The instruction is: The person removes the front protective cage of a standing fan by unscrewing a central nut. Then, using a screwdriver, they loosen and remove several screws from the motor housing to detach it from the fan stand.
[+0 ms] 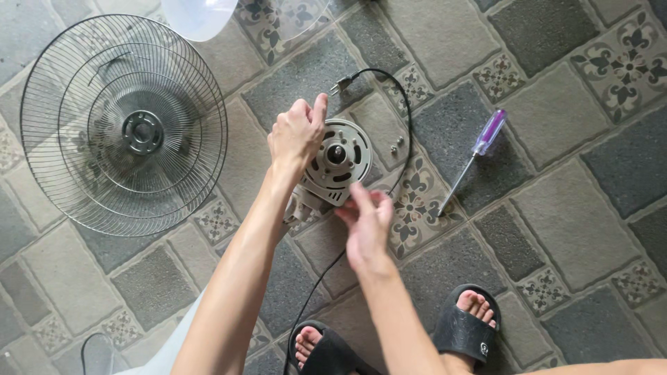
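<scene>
A grey round fan motor housing (340, 161) with a dark shaft in its middle stands on the tiled floor. My left hand (297, 132) grips its upper left rim, thumb up. My right hand (366, 219) touches its lower right edge with the fingertips; whether it holds anything small is hidden. A black power cord (405, 111) with a plug (340, 85) loops around the housing's right side and runs down between my feet.
A wire fan guard (124, 125) lies at the left. A clear fan blade (201, 15) shows at the top edge. A purple-handled screwdriver (476, 156) lies to the right, two small screws (396, 146) beside the housing. My feet in black slippers (467, 326) are at the bottom.
</scene>
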